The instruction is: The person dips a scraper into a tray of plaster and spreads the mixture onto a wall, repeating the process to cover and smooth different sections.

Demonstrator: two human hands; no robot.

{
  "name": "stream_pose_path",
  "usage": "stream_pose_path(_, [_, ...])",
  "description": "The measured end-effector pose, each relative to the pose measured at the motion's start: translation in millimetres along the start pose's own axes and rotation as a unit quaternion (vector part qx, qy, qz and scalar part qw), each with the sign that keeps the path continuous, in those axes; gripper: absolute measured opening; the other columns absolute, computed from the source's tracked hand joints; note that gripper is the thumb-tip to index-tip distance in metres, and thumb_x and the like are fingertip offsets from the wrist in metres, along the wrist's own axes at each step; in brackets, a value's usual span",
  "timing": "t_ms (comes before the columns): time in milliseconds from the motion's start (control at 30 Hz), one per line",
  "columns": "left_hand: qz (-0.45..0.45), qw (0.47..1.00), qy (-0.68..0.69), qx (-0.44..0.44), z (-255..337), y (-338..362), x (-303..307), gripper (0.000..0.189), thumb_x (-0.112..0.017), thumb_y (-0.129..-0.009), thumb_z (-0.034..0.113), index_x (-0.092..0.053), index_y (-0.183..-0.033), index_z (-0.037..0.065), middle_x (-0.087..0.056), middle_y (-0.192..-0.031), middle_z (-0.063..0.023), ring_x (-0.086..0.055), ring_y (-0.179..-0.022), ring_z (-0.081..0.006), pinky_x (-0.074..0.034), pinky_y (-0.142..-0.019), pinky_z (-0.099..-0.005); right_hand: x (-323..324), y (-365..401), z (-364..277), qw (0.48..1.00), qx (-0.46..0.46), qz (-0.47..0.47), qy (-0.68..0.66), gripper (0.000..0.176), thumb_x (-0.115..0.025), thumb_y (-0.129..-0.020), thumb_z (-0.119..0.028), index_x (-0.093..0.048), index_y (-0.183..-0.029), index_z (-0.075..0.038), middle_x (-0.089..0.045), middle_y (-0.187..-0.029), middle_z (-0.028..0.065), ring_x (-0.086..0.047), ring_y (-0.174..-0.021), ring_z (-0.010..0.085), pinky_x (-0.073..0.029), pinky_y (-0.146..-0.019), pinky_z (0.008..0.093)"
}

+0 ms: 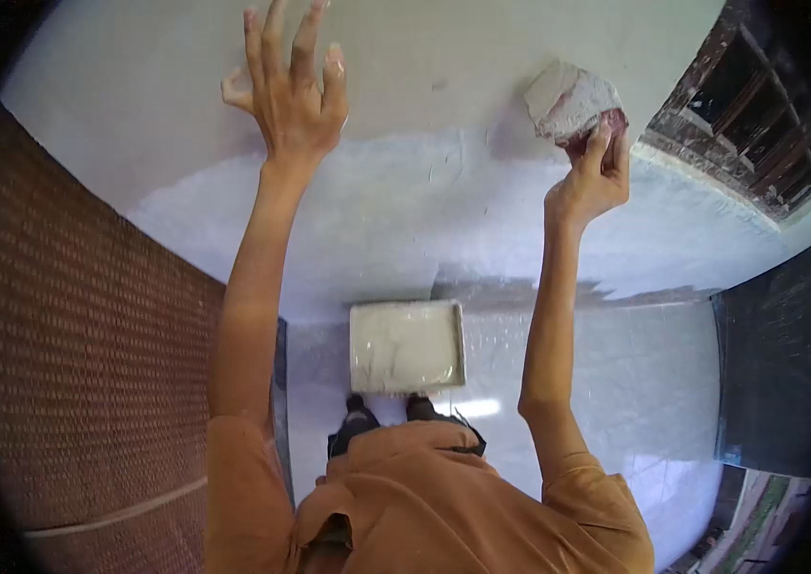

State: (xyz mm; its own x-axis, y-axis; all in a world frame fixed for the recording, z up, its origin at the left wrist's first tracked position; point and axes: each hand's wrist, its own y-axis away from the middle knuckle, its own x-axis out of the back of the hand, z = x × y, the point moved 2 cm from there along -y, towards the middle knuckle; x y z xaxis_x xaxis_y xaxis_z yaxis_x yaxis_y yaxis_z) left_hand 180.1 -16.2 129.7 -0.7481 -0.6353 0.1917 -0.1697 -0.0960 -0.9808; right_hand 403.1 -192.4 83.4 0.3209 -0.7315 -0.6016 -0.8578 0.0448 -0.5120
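Overall, the largest item before you is the wall [396, 215], filling the view from ten to two o'clock; its greyer upper area meets a whiter lower one along a ragged line. The floor [606, 373] spreads below centre, toward four o'clock. A brown woven panel [90, 335] stands at nine o'clock. A barred opening [750, 105] sits at two o'clock, its surround rough and marked. The shallow tray [461, 346] lies near your feet, just below centre toward six o'clock, holding pale paste [405, 346].

Your left hand [298, 115], at eleven o'clock, is spread wide and holds nothing; contact with the wall cannot be confirmed. Your right hand [595, 184], at one o'clock, is closed in a pinch on the lower corner of a coated plate [573, 100]. That plate lies over the wall, left of the barred opening; whether its edge touches cannot be told.

Advice, by judgement: keep your pinch firm, since holding one corner may let the plate twist. Apply even pressure along its whole edge, at a shallow tilt. Ease off near the opening's rough surround, where the edge could catch or gouge.
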Motion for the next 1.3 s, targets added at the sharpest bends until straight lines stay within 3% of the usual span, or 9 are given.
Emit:
stream_pose_path(33, [-0.008, 0.999, -0.044, -0.021, 3.1, 9.6, 6.1, 0.050, -0.042, -0.095, 0.024, -0.036, -0.141, 0.004, -0.035, -0.144, -0.0176, -0.029, -0.136, -0.0356, -0.018, -0.111, -0.0518, -0.8, 10.2, -4.1, 0.999, -0.014, -0.033, -0.010, 0.032, -0.059, -0.092, -0.005, -0.056, -0.121, 0.008, -0.065, -0.107, 0.0146, -0.064, -0.087, 0.0163, -0.056, -0.070, 0.0286])
stream_pose_path(267, [-0.130, 0.952, 0.199, 0.191, 16.1, 148.5, 59.2, 0.054, -0.041, -0.095, 0.030, -0.033, -0.144, 0.008, -0.031, -0.147, -0.0170, -0.024, -0.139, -0.0368, -0.014, -0.110, -0.0563, 56.8, 126.4, 9.6, 0.962, -0.142, -0.208, 0.101, 0.023, -0.060, -0.092, -0.007, -0.058, -0.110, 0.007, -0.068, -0.097, 0.0122, -0.063, -0.089, 0.0129, -0.050, -0.078, 0.0262])
stream_pose_path(467, [-0.259, 0.821, 0.272, 0.429, 19.5, 331.0, 117.1, 0.050, -0.047, -0.092, 0.029, -0.042, -0.139, 0.013, -0.043, -0.140, -0.0147, -0.037, -0.131, -0.0290, -0.027, -0.101, -0.0506, 152.2, 246.3, 31.1, 0.890, -0.242, -0.263, 0.283, 0.022, -0.061, -0.091, -0.009, -0.060, -0.109, 0.004, -0.069, -0.093, 0.0121, -0.063, -0.085, 0.0126, -0.050, -0.077, 0.0264])
stream_pose_path(567, [-0.307, 0.740, 0.262, 0.538, 27.0, 437.7, 148.7, 0.050, -0.046, -0.095, 0.032, -0.042, -0.135, 0.004, -0.047, -0.132, -0.0213, -0.044, -0.124, -0.0339, -0.034, -0.102, -0.0395, 214.7, 307.7, 52.7, 0.854, -0.262, -0.301, 0.334, 0.020, -0.061, -0.090, -0.006, -0.062, -0.108, 0.002, -0.071, -0.096, 0.0133, -0.066, -0.085, 0.0148, -0.051, -0.076, 0.0278])
stream_pose_path(667, [-0.330, 0.604, 0.245, 0.683, 44.5, 523.0, 179.9, 0.050, -0.047, -0.094, 0.032, -0.042, -0.134, 0.002, -0.048, -0.129, -0.0194, -0.049, -0.117, -0.0326, -0.037, -0.098, -0.0342, 258.9, 357.0, 64.5, 0.770, -0.290, -0.382, 0.420, 0.022, -0.059, -0.093, -0.009, -0.064, -0.112, 0.001, -0.070, -0.102, 0.0104, -0.065, -0.096, 0.0148, -0.050, -0.085, 0.0277])
stream_pose_path(733, [-0.316, 0.401, 0.214, 0.833, 62.3, 552.7, 204.1, 0.051, -0.048, -0.092, 0.034, -0.044, -0.131, 0.002, -0.049, -0.127, -0.0159, -0.049, -0.116, -0.0282, -0.036, -0.099, -0.0344, 281.1, 379.7, 80.0, 0.748, -0.266, -0.421, 0.437, 0.020, -0.060, -0.090, -0.005, -0.065, -0.109, -0.001, -0.070, -0.097, 0.0125, -0.067, -0.092, 0.0192, -0.051, -0.080, 0.0290])
stream_pose_path(833, [-0.325, 0.285, 0.231, 0.872, 82.2, 627.8, 216.5, 0.063, -0.051, -0.088, 0.052, -0.034, -0.140, 0.021, -0.045, -0.140, -0.0049, -0.035, -0.132, -0.0269, -0.027, -0.104, -0.0504, 298.1, 404.6, 101.2, 0.723, -0.207, -0.483, 0.448, 0.020, -0.060, -0.087, -0.002, -0.067, -0.105, -0.004, -0.070, -0.090, 0.0149, -0.070, -0.085, 0.0265, -0.053, -0.072, 0.0314])
stream_pose_path(1000, [-0.225, 0.130, 0.263, 0.929, 112.1, 648.7, 206.0, 0.061, -0.046, -0.091, 0.049, -0.035, -0.141, 0.015, -0.042, -0.144, -0.0037, -0.037, -0.130, -0.0277, -0.027, -0.104, -0.0483, 314.0, 443.2, 152.3, 0.703, -0.145, -0.553, 0.422, 0.018, -0.062, -0.084, -0.005, -0.069, -0.099, -0.012, -0.068, -0.079, 0.0150, -0.065, -0.069, 0.0344, -0.052, -0.060, 0.0383])
stream_pose_path(1300, [-0.178, 0.062, 0.303, 0.934, 123.2, 646.7, 186.0, 0.065, -0.039, -0.094, 0.048, -0.029, -0.146, 0.011, -0.040, -0.145, -0.0034, -0.033, -0.133, -0.0247, -0.024, -0.106, -0.0479, 324.5, 464.7, 163.9, 0.625, -0.116, -0.624, 0.454, 0.021, -0.062, -0.083, -0.005, -0.071, -0.100, -0.013, -0.069, -0.081, 0.0127, -0.068, -0.068, 0.0297, -0.053, -0.061, 0.0361])
